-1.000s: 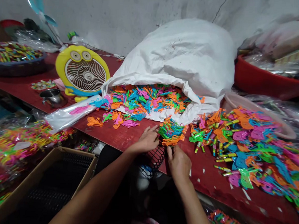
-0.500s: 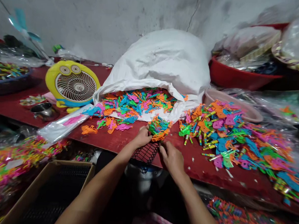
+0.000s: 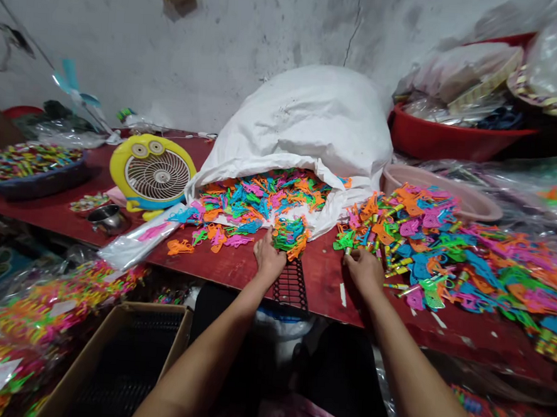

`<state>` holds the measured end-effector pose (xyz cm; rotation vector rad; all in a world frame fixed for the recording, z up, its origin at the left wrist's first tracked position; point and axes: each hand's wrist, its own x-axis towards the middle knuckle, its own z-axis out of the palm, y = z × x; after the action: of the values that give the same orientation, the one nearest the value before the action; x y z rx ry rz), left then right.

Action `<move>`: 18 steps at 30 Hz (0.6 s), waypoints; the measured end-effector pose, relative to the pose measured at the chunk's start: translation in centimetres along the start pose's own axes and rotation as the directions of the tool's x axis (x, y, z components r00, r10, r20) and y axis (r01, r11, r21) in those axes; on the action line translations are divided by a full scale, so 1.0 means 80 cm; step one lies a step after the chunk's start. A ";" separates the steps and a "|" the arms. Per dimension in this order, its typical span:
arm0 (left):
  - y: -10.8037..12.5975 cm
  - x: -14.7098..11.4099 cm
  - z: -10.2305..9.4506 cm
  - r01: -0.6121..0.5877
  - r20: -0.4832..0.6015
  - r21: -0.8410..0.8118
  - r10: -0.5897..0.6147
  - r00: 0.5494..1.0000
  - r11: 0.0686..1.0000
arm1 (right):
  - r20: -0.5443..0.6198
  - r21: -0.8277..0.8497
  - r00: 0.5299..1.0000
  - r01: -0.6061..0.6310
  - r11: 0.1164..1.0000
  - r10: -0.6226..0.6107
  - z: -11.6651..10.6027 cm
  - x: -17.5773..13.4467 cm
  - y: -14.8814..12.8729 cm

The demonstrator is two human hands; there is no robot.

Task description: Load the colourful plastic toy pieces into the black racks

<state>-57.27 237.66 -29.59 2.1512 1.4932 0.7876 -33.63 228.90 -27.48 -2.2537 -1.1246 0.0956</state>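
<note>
My left hand (image 3: 269, 258) curls against the left side of a small heap of colourful plastic toy pistols (image 3: 292, 236), thumb near its front. Under and before this heap lies a black wire grid (image 3: 291, 286), reaching the table's front edge. At the left edge of a large pile of toy pistols with shiny tubes (image 3: 413, 242), my right hand (image 3: 365, 272) is closed, fingertips at a green toy pistol (image 3: 345, 239) with a pale tube end. The fingers partly hide what they pinch. Behind the small heap, a white sack (image 3: 307, 116) lies with its mouth spilling more toy pistols.
A yellow fan (image 3: 160, 176) and a metal cup (image 3: 108, 219) stand left on the red table (image 3: 237, 269). Further left is a basin of small pieces (image 3: 31, 162). A cardboard box (image 3: 119, 350) sits below the edge. Red (image 3: 457, 137) and pink basins (image 3: 472, 204) are at the right.
My right hand has left the wire grid and moved right to the large pile. My left hand stays at the small heap. The view has shifted slightly left.
</note>
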 end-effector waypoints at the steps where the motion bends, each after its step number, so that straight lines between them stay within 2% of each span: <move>1: 0.000 -0.003 0.000 0.060 -0.044 -0.006 -0.060 0.997 0.998 | 0.011 0.033 1.000 -0.013 0.999 0.012 0.002 0.003 0.002; 3: -0.003 -0.010 -0.003 0.110 -0.076 -0.039 -0.112 0.991 0.993 | 0.035 0.104 0.999 -0.029 0.994 0.026 0.003 0.007 0.007; 6: -0.015 -0.020 -0.016 0.002 0.034 -0.096 0.001 0.999 0.995 | 0.076 0.241 0.997 -0.041 0.970 0.023 0.002 0.003 0.014; 9: -0.030 -0.029 -0.029 -0.084 0.114 -0.154 0.102 0.988 0.985 | 0.125 0.385 0.992 -0.067 0.921 0.020 -0.002 -0.008 0.013; 13: -0.028 -0.042 -0.033 -0.089 0.045 -0.091 0.093 0.995 0.992 | 0.190 0.550 0.982 -0.107 0.828 0.001 -0.010 -0.026 0.001; 18: 0.001 -0.069 -0.022 0.035 -0.082 0.057 -0.030 0.996 0.998 | 0.236 0.773 0.971 -0.207 0.600 0.031 -0.021 -0.053 -0.014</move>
<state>-59.84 232.50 -29.38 2.1546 1.6067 0.8392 -36.54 225.44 -26.31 -1.4965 -0.7757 0.7522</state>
